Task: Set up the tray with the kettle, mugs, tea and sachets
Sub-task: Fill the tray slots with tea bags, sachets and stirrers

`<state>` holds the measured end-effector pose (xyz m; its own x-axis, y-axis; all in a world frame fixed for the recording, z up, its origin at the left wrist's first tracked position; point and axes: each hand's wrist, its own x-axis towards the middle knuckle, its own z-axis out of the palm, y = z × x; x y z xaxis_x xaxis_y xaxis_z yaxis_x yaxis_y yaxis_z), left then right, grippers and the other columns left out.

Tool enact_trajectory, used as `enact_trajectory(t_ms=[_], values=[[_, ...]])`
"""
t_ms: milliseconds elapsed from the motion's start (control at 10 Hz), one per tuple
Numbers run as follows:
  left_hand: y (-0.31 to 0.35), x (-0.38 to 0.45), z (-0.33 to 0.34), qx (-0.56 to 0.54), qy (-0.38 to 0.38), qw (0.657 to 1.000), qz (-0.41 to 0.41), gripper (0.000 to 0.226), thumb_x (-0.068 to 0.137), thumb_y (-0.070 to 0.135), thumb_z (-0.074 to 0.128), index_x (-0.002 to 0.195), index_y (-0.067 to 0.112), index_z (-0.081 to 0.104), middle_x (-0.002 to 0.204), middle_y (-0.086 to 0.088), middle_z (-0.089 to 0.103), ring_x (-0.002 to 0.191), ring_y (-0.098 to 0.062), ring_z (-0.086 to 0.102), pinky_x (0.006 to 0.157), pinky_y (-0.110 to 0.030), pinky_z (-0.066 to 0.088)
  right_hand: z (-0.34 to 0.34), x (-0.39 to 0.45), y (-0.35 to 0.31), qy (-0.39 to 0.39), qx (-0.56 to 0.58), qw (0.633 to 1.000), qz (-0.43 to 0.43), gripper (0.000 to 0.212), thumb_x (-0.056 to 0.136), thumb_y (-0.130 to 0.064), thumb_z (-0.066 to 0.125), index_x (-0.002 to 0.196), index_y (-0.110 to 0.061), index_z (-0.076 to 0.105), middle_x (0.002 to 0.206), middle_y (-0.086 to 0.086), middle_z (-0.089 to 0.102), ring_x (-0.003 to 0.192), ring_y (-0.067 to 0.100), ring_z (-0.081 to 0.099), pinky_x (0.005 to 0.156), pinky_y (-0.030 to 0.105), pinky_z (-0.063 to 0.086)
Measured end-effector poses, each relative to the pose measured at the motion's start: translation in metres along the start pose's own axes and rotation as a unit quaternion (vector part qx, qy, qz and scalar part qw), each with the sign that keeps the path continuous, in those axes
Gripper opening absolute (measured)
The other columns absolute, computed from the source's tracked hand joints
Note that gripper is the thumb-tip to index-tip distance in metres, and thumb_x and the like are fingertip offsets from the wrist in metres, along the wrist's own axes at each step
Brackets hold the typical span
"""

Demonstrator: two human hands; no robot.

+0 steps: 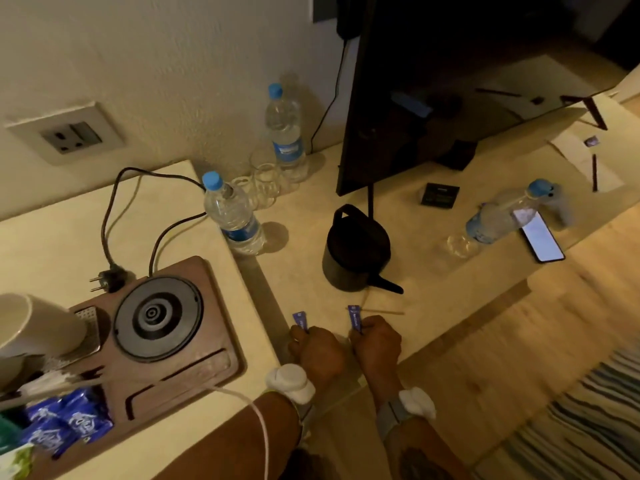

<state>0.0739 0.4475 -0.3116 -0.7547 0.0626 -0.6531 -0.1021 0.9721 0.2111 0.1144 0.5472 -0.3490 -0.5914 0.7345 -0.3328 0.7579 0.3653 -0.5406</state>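
A wooden tray (194,372) lies on the raised counter at the left, carrying the round kettle base (157,315), a white mug (38,325) and blue tea packets (65,424). The black kettle (356,251) stands off the tray on the lower desk. My left hand (317,349) pinches a blue sachet (300,320) just right of the tray. Beside it, my right hand (375,342) pinches a second blue sachet (356,318). A thin stir stick (382,311) lies on the desk beyond my right hand.
Water bottles (235,218) (285,129) (502,213) and small glasses (265,180) stand on the desk, a lit phone (538,235) at the right. A dark TV screen (450,81) leans behind the kettle. The plug (109,277) lies unplugged; a wall socket (69,135) is above.
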Motion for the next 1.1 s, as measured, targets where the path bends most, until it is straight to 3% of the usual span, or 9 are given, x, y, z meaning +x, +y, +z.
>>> enact_trajectory(t_ms=[100,300,400,500,600,700,800,900,1100], values=[[-0.011,-0.001,-0.003,-0.04,0.034,0.995,0.087,0.028,0.1,0.017,0.06,0.124,0.003,0.065,0.14,-0.022,0.049,0.123,-0.038,0.055,0.091,-0.037,0.044,0.0,-0.002,0.002,-0.002,-0.001,1.0,-0.003,0.015,0.088,-0.025,0.082,0.097,-0.015,0.074,0.093,0.005,0.077,0.087,0.025,0.07,0.072,0.025,0.037],[-0.012,-0.02,-0.056,-0.174,0.039,0.961,0.21,0.025,0.106,0.015,0.057,0.126,0.007,0.071,0.13,-0.013,0.064,0.116,-0.024,0.062,0.099,-0.024,0.043,-0.021,-0.033,-0.032,0.039,0.2,0.979,-0.026,0.02,0.093,-0.024,0.078,0.094,-0.038,0.064,0.085,-0.015,0.071,0.083,0.017,0.072,0.069,0.025,0.05],[-0.051,-0.048,-0.098,-0.319,0.096,0.906,0.261,0.019,0.099,0.008,0.067,0.112,0.015,0.078,0.114,-0.003,0.07,0.101,-0.013,0.067,0.093,-0.02,0.053,-0.031,-0.062,-0.069,-0.009,0.285,0.956,-0.07,0.011,0.096,-0.03,0.074,0.099,-0.038,0.068,0.088,-0.011,0.076,0.075,0.011,0.074,0.069,0.036,0.059],[-0.099,-0.073,-0.13,-0.439,0.053,0.864,0.24,0.037,0.094,0.003,0.074,0.122,0.024,0.063,0.104,0.001,0.07,0.083,-0.008,0.072,0.071,-0.02,0.061,-0.042,-0.083,-0.104,-0.079,0.302,0.943,-0.117,0.016,0.094,-0.032,0.075,0.105,-0.043,0.071,0.094,-0.014,0.078,0.078,0.006,0.075,0.068,0.029,0.058],[-0.173,-0.097,-0.162,-0.521,0.054,0.829,0.196,0.058,0.09,-0.002,0.075,0.132,0.029,0.05,0.1,-0.012,0.074,0.09,-0.016,0.075,0.079,-0.025,0.062,-0.03,-0.118,-0.155,-0.202,0.291,0.917,-0.18,0.018,0.092,-0.019,0.077,0.099,-0.035,0.074,0.091,-0.004,0.08,0.078,0.014,0.076,0.067,0.032,0.06],[-0.227,-0.11,-0.176,-0.531,0.096,0.825,0.165,0.055,0.086,0.003,0.08,0.122,0.042,0.062,0.095,-0.007,0.078,0.092,-0.024,0.077,0.085,-0.039,0.065,-0.014,-0.146,-0.192,-0.277,0.28,0.894,-0.213,0.021,0.092,-0.015,0.077,0.1,-0.034,0.075,0.092,-0.002,0.081,0.08,0.018,0.078,0.067,0.036,0.064],[-0.284,-0.121,-0.176,-0.504,0.22,0.827,0.117,0.039,0.084,0.008,0.085,0.1,0.04,0.07,0.092,0.005,0.08,0.084,-0.011,0.077,0.077,-0.031,0.064,0.014,-0.19,-0.22,-0.35,0.25,0.868,-0.248,0.024,0.091,-0.017,0.079,0.103,-0.037,0.074,0.097,-0.003,0.081,0.089,0.018,0.079,0.075,0.039,0.065],[-0.33,-0.129,-0.17,-0.507,0.297,0.805,0.084,0.037,0.078,0.013,0.09,0.096,0.041,0.073,0.093,0.012,0.08,0.084,-0.005,0.077,0.073,-0.021,0.062,0.037,-0.223,-0.234,-0.391,0.197,0.855,-0.277,0.026,0.092,-0.018,0.078,0.1,-0.041,0.072,0.096,-0.01,0.079,0.089,0.01,0.077,0.072,0.028,0.065],[-0.387,-0.137,-0.166,-0.475,0.347,0.804,0.086,0.033,0.081,0.008,0.087,0.1,0.033,0.078,0.092,0.023,0.079,0.087,0.001,0.075,0.073,-0.009,0.056,0.07,-0.257,-0.245,-0.304,0.056,0.871,-0.383,0.019,0.089,-0.025,0.082,0.102,-0.034,0.071,0.088,-0.02,0.073,0.086,-0.007,0.069,0.07,0.014,0.057]])
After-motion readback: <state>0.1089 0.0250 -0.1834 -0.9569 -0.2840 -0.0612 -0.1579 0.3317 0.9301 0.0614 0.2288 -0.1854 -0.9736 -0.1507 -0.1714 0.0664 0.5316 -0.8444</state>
